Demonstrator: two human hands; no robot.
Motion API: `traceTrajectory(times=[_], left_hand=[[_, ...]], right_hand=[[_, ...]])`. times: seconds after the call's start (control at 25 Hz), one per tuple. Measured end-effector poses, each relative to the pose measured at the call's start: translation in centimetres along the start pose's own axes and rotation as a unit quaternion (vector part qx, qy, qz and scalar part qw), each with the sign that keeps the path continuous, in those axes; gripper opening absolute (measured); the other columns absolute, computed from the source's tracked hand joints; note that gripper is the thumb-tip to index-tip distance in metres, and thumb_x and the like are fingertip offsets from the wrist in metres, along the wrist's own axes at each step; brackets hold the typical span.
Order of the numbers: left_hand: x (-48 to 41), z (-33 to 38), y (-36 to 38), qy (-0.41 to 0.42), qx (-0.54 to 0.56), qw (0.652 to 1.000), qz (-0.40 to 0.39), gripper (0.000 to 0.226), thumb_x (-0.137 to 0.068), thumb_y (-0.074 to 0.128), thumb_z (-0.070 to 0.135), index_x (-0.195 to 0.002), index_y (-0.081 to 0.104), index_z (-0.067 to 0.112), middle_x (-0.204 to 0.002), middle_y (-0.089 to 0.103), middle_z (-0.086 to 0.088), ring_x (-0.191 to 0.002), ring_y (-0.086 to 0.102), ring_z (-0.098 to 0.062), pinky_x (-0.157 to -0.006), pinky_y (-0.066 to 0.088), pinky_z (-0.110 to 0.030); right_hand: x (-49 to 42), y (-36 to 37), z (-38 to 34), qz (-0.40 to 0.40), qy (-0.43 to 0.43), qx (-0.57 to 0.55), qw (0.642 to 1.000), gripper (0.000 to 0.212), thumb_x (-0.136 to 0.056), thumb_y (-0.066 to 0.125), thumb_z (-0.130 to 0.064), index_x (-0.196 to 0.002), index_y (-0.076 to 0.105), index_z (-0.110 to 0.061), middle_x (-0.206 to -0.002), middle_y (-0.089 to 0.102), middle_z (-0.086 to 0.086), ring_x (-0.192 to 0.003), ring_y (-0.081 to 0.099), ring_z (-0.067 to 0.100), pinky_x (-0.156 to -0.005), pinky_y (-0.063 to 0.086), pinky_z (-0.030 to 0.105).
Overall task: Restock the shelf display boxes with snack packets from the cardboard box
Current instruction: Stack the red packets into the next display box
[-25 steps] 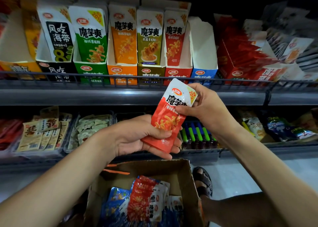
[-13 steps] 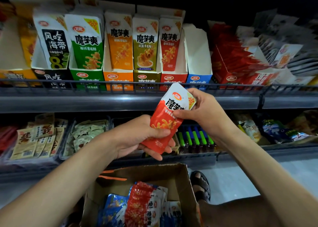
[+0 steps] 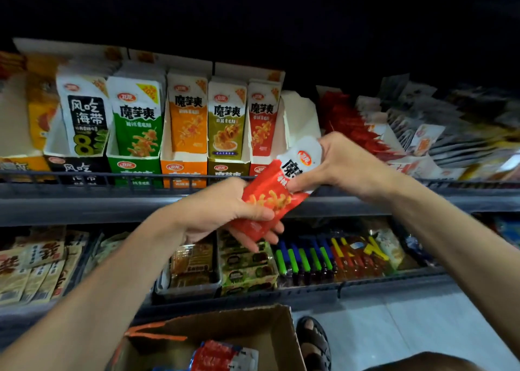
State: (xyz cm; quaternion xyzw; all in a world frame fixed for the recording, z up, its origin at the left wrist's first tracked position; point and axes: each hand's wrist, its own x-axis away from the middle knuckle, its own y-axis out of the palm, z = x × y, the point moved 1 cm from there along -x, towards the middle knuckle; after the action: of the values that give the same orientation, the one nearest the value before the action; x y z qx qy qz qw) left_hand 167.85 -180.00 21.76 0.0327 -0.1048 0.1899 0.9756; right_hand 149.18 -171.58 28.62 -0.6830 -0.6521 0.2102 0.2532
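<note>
Between both hands (image 3: 225,210) (image 3: 340,168), red snack packet (image 3: 270,199) pinched at each end.

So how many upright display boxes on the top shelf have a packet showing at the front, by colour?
Black box: 1
Green box: 1
Orange box: 1
Olive-brown box: 1
Red box: 1
Total: 5

The white-walled box right of the red one shows no packet, but the red packet and the hands hide its lower part.
</note>
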Motion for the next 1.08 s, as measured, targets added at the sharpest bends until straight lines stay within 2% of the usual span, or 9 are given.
traceTrajectory(times=[0.12, 0.2, 0.28, 0.32, 0.4, 0.48, 0.68, 0.84, 1.08], left_hand=[[-1.3, 1.5, 0.1, 0.112, 0.089, 0.978, 0.155, 0.023, -0.094, 0.056, 0.008, -0.114, 0.059, -0.003, -0.098, 0.073, -0.019, -0.089, 0.073, -0.03, -0.069, 0.061, -0.033], [-2.0, 2.1, 0.0, 0.176, 0.056, 0.946, 0.267, 0.02, -0.098, 0.052, 0.007, -0.111, 0.064, -0.002, -0.095, 0.074, -0.013, -0.084, 0.073, -0.022, -0.07, 0.061, -0.029], [-2.7, 1.9, -0.4, 0.208, -0.132, 0.882, 0.402, 0.022, -0.098, 0.053, 0.014, -0.114, 0.067, 0.011, -0.101, 0.073, 0.001, -0.089, 0.07, -0.012, -0.074, 0.056, -0.022], [-2.9, 1.7, -0.4, 0.206, -0.266, 0.825, 0.454, 0.024, -0.096, 0.056, 0.021, -0.118, 0.067, 0.018, -0.107, 0.07, 0.006, -0.098, 0.065, -0.01, -0.08, 0.05, -0.019], [-3.5, 1.2, -0.5, 0.191, -0.469, 0.713, 0.484, 0.033, -0.092, 0.06, 0.031, -0.125, 0.062, 0.024, -0.118, 0.064, 0.003, -0.111, 0.053, -0.015, -0.089, 0.043, -0.027], [-4.3, 0.8, -0.7, 0.151, -0.555, 0.676, 0.461, 0.037, -0.091, 0.059, 0.039, -0.126, 0.062, 0.025, -0.122, 0.062, -0.001, -0.114, 0.049, -0.021, -0.093, 0.041, -0.036], [-4.9, 0.4, -0.9, 0.105, -0.566, 0.702, 0.418, 0.03, -0.097, 0.05, 0.042, -0.118, 0.066, 0.029, -0.122, 0.064, 0.003, -0.117, 0.053, -0.018, -0.098, 0.034, -0.033], [-5.1, 0.4, -1.0, 0.109, -0.547, 0.716, 0.419, 0.027, -0.098, 0.049, 0.04, -0.113, 0.068, 0.027, -0.12, 0.064, 0.004, -0.117, 0.053, -0.015, -0.098, 0.031, -0.031], [-5.3, 0.3, -1.1, 0.096, -0.563, 0.707, 0.418, 0.025, -0.1, 0.046, 0.039, -0.11, 0.066, 0.028, -0.119, 0.063, 0.007, -0.114, 0.053, -0.013, -0.098, 0.032, -0.031]], right_hand=[[-0.3, -3.5, -1.8, 0.087, -0.039, 0.035, 0.995, 0.023, -0.076, 0.08, -0.012, -0.089, 0.068, 0.003, -0.087, 0.077, 0.002, -0.08, 0.074, 0.017, -0.069, 0.059, 0.03], [-0.7, -5.2, -2.9, 0.154, -0.072, 0.021, 0.985, 0.016, -0.077, 0.078, -0.006, -0.089, 0.068, -0.002, -0.082, 0.076, -0.002, -0.077, 0.072, 0.008, -0.066, 0.055, 0.02], [-1.9, -6.5, -3.2, 0.229, -0.094, 0.032, 0.968, 0.017, -0.077, 0.078, -0.005, -0.091, 0.067, -0.005, -0.087, 0.075, 0.001, -0.081, 0.072, 0.009, -0.071, 0.057, 0.025], [-2.7, -6.9, -3.0, 0.26, -0.098, 0.048, 0.959, 0.02, -0.077, 0.08, -0.008, -0.093, 0.067, -0.005, -0.091, 0.074, 0.004, -0.084, 0.072, 0.012, -0.076, 0.059, 0.03], [-4.5, -7.1, -2.3, 0.314, -0.083, 0.076, 0.943, 0.03, -0.072, 0.085, -0.016, -0.094, 0.069, -0.006, -0.095, 0.074, 0.006, -0.087, 0.072, 0.018, -0.081, 0.059, 0.043], [-6.0, -6.6, -1.5, 0.345, -0.038, 0.1, 0.932, 0.035, -0.069, 0.087, -0.021, -0.093, 0.068, -0.006, -0.097, 0.074, 0.006, -0.087, 0.071, 0.019, -0.079, 0.059, 0.043], [-8.3, -4.7, -0.4, 0.348, 0.069, 0.099, 0.93, 0.036, -0.076, 0.084, -0.015, -0.104, 0.065, -0.001, -0.105, 0.069, 0.009, -0.087, 0.064, 0.017, -0.054, 0.043, 0.015], [-10.0, -3.8, -1.3, 0.249, 0.093, 0.193, 0.944, 0.029, -0.078, 0.082, -0.018, -0.098, 0.063, -0.007, -0.1, 0.066, 0.003, -0.079, 0.059, 0.011, -0.054, 0.04, 0.017], [-13.3, -1.9, -3.1, 0.113, -0.002, 0.423, 0.899, 0.023, -0.082, 0.078, -0.019, -0.097, 0.062, -0.01, -0.099, 0.064, 0.006, -0.099, 0.064, 0.023, -0.073, 0.043, 0.026]])
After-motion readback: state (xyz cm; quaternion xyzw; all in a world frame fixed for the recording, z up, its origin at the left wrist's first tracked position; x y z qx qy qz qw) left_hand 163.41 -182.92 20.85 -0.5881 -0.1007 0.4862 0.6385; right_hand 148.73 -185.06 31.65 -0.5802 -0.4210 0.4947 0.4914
